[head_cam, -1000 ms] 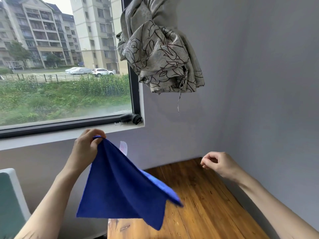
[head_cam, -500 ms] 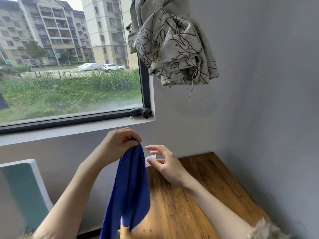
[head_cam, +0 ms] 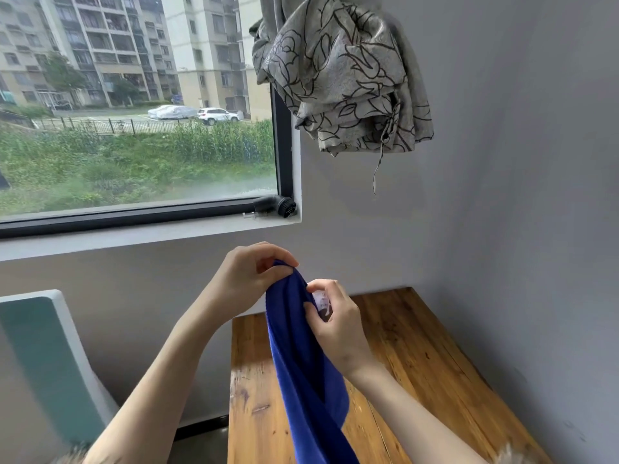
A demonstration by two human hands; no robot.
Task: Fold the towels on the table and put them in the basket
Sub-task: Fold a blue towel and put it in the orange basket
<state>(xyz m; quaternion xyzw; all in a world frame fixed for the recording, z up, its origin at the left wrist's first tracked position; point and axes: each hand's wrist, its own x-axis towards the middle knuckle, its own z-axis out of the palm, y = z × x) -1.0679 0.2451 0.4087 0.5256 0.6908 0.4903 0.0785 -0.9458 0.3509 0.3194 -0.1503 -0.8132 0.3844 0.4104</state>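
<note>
A: Where the left hand (head_cam: 248,279) pinches the top of the blue towel (head_cam: 308,373), its grip is closed on one corner, held up so the cloth hangs free. The right hand (head_cam: 335,323) has its fingers curled into the towel's edge just below, beside a small white tag (head_cam: 322,301).

B: So both hands hold the towel?

A: Yes, close together near the top. Likely the right hand is finding the neighbouring corner, so the person can spread the towel square before folding.

B: Where does the towel hang?

A: In the air over the near-left part of the wooden worktop (head_cam: 418,356), bunched into a narrow drape. No basket is in view.

B: And around it?

A: A window (head_cam: 134,105) behind, a knotted patterned curtain (head_cam: 345,72) above, a pale chair (head_cam: 43,356) at left.
</note>
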